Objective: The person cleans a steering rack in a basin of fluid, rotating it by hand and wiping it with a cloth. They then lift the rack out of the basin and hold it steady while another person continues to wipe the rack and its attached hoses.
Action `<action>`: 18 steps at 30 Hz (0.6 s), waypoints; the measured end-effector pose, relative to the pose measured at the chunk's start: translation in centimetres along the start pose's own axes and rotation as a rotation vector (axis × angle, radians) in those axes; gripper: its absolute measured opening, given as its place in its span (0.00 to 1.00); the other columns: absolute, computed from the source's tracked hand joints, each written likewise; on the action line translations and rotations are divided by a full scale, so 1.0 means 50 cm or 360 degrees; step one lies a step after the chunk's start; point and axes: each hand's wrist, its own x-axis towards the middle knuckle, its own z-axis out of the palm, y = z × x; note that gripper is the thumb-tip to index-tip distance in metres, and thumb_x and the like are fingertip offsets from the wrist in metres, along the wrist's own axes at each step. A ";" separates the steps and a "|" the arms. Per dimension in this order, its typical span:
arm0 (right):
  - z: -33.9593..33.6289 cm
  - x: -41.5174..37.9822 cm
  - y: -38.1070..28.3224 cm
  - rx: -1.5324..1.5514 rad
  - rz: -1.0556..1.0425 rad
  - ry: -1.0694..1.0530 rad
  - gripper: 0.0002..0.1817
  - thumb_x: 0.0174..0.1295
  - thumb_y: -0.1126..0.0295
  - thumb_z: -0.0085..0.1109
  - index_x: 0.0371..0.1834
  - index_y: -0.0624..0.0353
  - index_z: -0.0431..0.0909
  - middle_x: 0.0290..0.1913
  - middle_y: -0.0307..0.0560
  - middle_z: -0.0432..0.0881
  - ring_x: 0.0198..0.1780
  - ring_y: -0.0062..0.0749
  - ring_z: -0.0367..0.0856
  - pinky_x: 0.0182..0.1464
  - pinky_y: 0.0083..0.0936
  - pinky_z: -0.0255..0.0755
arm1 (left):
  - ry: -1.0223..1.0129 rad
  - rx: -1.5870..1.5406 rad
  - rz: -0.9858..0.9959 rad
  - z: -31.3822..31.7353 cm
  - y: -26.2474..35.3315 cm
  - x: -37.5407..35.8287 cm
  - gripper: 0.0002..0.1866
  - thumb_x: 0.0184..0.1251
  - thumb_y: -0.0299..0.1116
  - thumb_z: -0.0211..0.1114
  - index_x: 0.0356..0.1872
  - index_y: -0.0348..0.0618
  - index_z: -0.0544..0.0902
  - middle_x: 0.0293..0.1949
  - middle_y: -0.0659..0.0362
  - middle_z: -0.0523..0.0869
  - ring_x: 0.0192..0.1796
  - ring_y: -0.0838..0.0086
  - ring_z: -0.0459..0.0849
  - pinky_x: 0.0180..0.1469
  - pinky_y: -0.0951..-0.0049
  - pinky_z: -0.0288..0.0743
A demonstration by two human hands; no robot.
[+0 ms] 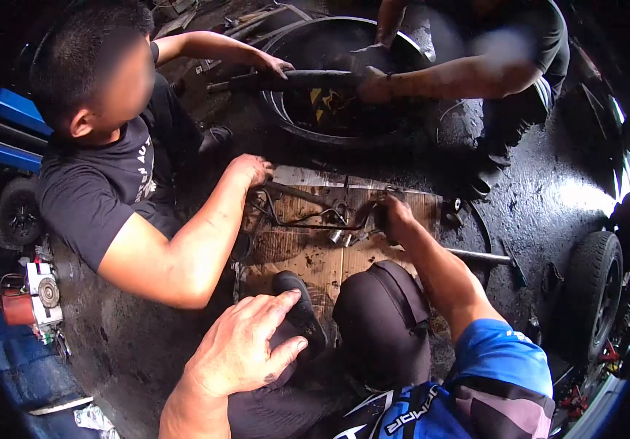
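My left hand (245,344) is raised above my knee and shoe (304,304), its fingers extended and loosely together, holding nothing. Farther forward, my right hand (397,218) is closed around a dark, greasy metal assembly (304,194) with thin bent pipes. The gripped section is mostly hidden by my fingers. Bright metal fittings (340,237) show just left of that hand. A co-worker's hand (253,170) is at the left end of the assembly. Beneath lies a stained flattened cardboard sheet (285,252). To the right of my forearm a shiny metal rod (479,256) sticks out.
Beyond the cardboard stands a large round tub (300,132). Two co-workers have hands on a dark bar (315,79) across it. A wheel (598,293) stands at right, another tyre (19,212) at far left. The floor (549,175) looks wet and oily.
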 end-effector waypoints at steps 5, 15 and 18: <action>-0.064 -0.139 -0.085 0.0179 -0.0310 0.0064 0.06 0.60 0.69 0.51 0.32 0.58 0.75 0.24 0.44 0.74 0.23 0.33 0.74 0.24 0.31 0.69 | -0.0025 -0.0019 0.0011 -0.010 0.002 0.017 0.29 0.58 0.40 0.68 0.59 0.37 0.73 0.43 0.47 0.81 0.45 0.53 0.81 0.49 0.60 0.76; -0.148 -0.337 -0.329 0.0037 -0.1093 0.0127 0.07 0.57 0.71 0.51 0.38 0.56 0.73 0.27 0.38 0.73 0.25 0.28 0.74 0.27 0.25 0.71 | 0.0065 0.0100 0.0168 -0.002 0.023 0.031 0.29 0.59 0.41 0.67 0.59 0.35 0.72 0.42 0.47 0.81 0.44 0.55 0.81 0.50 0.60 0.76; -0.146 -0.353 -0.426 -0.0365 -0.1441 -0.0041 0.06 0.59 0.70 0.52 0.38 0.56 0.73 0.27 0.40 0.75 0.25 0.28 0.75 0.28 0.25 0.71 | 0.0071 0.0108 0.0171 0.001 0.030 0.034 0.29 0.60 0.41 0.66 0.59 0.35 0.72 0.42 0.47 0.81 0.44 0.55 0.82 0.51 0.61 0.76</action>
